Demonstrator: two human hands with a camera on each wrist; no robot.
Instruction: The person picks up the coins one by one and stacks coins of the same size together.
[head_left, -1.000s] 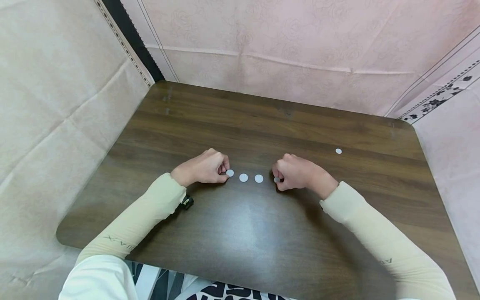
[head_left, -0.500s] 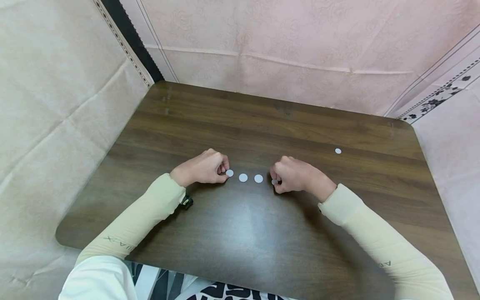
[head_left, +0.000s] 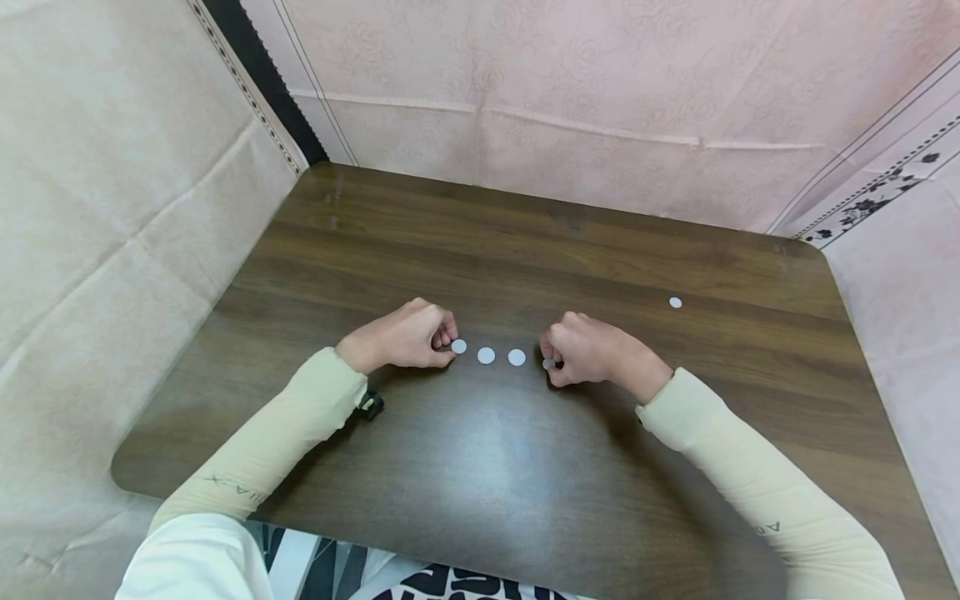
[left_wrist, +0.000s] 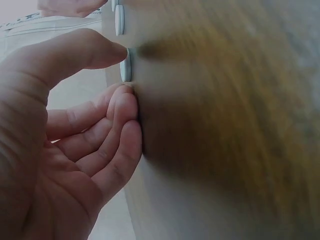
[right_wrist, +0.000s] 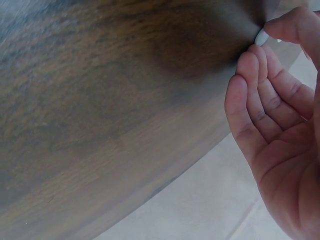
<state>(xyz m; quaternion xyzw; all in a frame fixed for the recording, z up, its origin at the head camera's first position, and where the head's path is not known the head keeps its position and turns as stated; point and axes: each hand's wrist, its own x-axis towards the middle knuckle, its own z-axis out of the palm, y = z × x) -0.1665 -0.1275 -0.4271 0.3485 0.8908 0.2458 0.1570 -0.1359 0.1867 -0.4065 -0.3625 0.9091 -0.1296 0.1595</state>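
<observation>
Thumb and curled fingers of my left hand (head_left: 411, 336) pinch a small white disc (head_left: 459, 346) by its edges on the table. In the left wrist view that round disc (left_wrist: 125, 66) stands between thumb tip and index fingertip. Two matching discs, a left one (head_left: 486, 356) and a right one (head_left: 517, 357), lie in a row between my hands. At the row's right end my right hand (head_left: 588, 350) pinches another white disc (head_left: 548, 364), partly covered by its fingers. The right wrist view shows this disc (right_wrist: 261, 36) between thumb and fingertips, low at the tabletop.
One more white disc (head_left: 676, 302) lies farther back on the right. The brown wood-grain table (head_left: 480, 467) has rounded corners and meets a pale cloth backdrop (head_left: 570, 75) behind. A small black device (head_left: 370, 406) sits under my left wrist.
My right hand and its disc have shifted slightly left and toward me, then held there. My left hand and the two middle discs stay practically where they were.
</observation>
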